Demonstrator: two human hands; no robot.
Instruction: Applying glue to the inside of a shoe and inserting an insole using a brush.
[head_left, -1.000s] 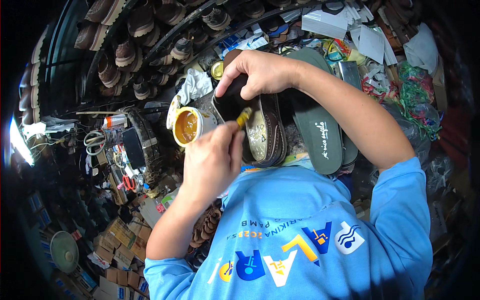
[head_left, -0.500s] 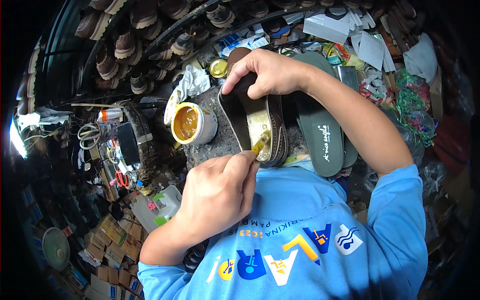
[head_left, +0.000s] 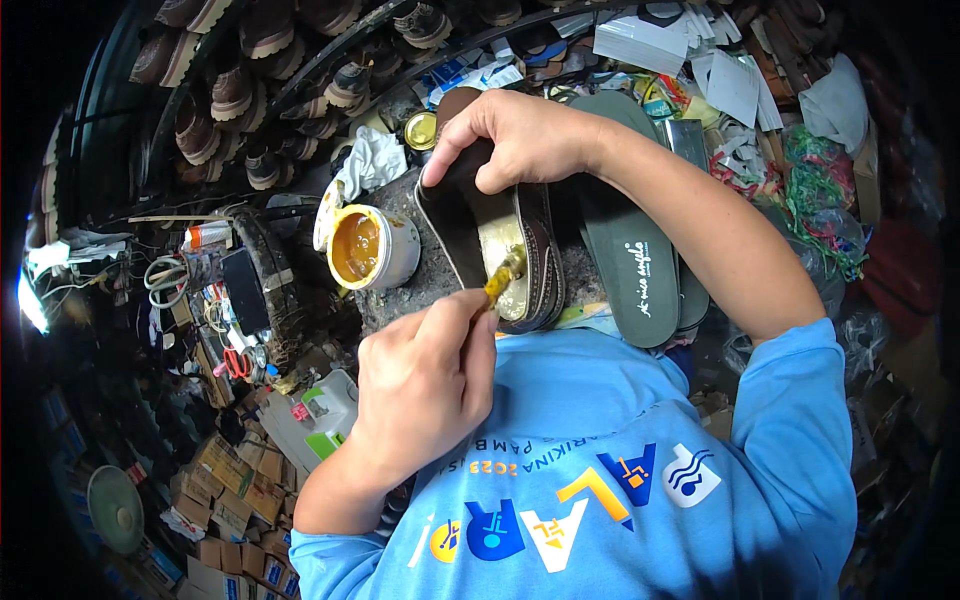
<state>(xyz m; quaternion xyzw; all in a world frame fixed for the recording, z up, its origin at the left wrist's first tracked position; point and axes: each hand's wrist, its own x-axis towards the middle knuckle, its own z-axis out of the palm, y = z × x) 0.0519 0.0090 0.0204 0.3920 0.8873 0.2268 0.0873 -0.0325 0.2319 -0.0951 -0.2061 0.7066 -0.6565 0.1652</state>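
Note:
A dark brown shoe [head_left: 540,260] lies on a grey stone block [head_left: 400,290], its inner face shiny with yellow glue. My right hand [head_left: 525,135] grips the shoe's far end and holds its flap open. My left hand [head_left: 425,385] is closed around a small brush [head_left: 500,280] whose glue-covered tip touches the shoe's glued face. A white tub of amber glue [head_left: 365,245] stands open just left of the shoe, on the block's edge.
Two dark green rubber soles [head_left: 625,250] lie right of the shoe. Rows of shoes [head_left: 250,90] fill racks at the back left. Scissors and tools [head_left: 215,300] lie to the left, small boxes [head_left: 235,490] below them, papers and scraps [head_left: 740,90] at the right.
My left hand came away from the glue tub and moved down along the shoe, so the brush now touches its near end. My right hand stayed on the shoe.

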